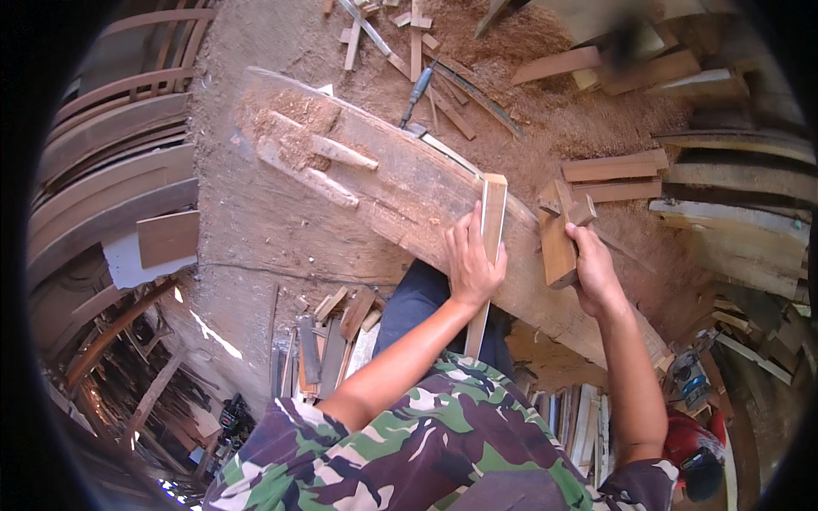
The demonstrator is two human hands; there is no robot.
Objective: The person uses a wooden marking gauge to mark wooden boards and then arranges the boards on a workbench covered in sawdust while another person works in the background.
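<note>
My left hand (474, 262) is closed around a pale, straight strip of wood (492, 223). The strip lies across the plank at a slant, its lower end close to my body. In my right hand (595, 266) is a wooden hand plane (559, 251) with a crosswise handle, gripped near its side and apart from the strip. Both are over a long, worn plank (409, 192) that runs from far left to near right. On the plank's far left part, rough wooden pieces (317, 162) sit among sawdust.
A chisel-like tool with a blue handle (417, 92) lies beyond the plank. Wood offcuts (613, 166) are scattered over the sawdust-covered ground at right. Curved wooden parts (128, 128) stack along the left. Scrap pieces (328, 341) lie beside my leg, and a red object (692, 443) stands at lower right.
</note>
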